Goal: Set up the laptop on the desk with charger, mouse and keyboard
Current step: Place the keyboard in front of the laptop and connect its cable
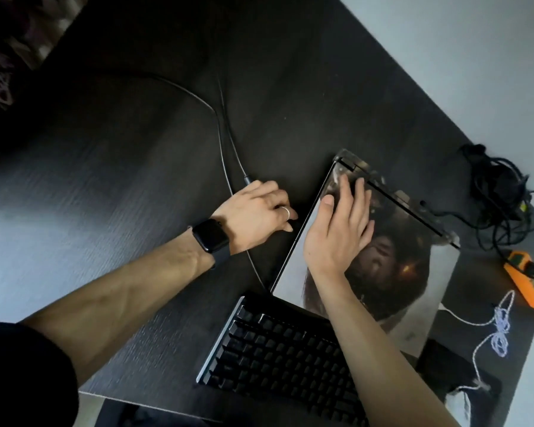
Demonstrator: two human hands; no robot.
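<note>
Forearm (383, 349) across keyboard (275, 349), cable tangle (500, 192) beyond

We read the desk (105, 180) left of the left hand (256, 217) as matt dark wood grain; lid (398, 272) under the right hand (336, 229), glossy printed skin; keyboard (275, 349) below it, matt black plastic caps, metallic-looking edge; cable (222, 143) into the left hand, smooth black sheath; cord (500, 331) right of the right arm, white braid.
</note>
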